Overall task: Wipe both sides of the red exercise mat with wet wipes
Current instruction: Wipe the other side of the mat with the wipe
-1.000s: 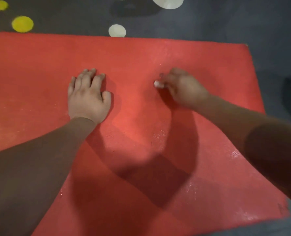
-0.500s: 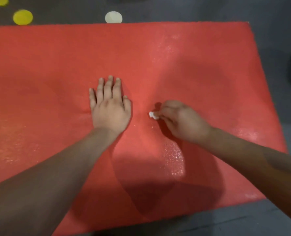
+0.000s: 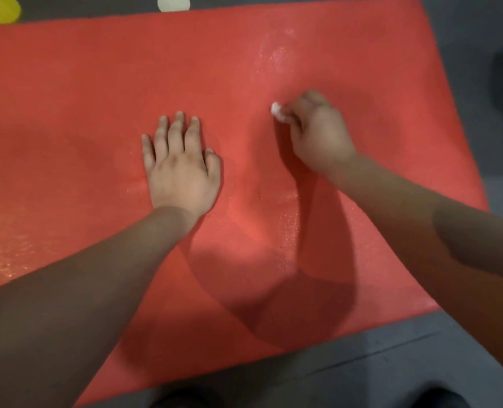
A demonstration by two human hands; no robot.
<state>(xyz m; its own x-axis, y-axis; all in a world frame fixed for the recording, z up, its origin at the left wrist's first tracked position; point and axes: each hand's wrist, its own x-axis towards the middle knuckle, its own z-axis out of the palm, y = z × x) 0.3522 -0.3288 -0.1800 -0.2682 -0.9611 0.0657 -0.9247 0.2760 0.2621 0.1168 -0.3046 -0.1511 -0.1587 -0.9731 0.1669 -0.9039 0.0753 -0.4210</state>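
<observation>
Right hand [image 3: 318,136] pinching a small white wad, likely the wet wipe [image 3: 278,111], down on the red mat [image 3: 97,92].
Left hand [image 3: 181,169] flat, fingers straight, pressing mat beside it; mat lies on dark floor [image 3: 391,372].

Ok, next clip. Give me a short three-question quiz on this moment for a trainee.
1. True or false: the left hand lies flat, fingers straight, on the red foam exercise mat.
2. What does the right hand pinch against the mat? A) a crumpled white wet wipe B) a spray bottle C) nothing
3. Fill in: the round spot on the dark grey floor, beyond the mat's far left edge, is coloured ___.

Key: 1 true; 2 A; 3 yellow.
</observation>
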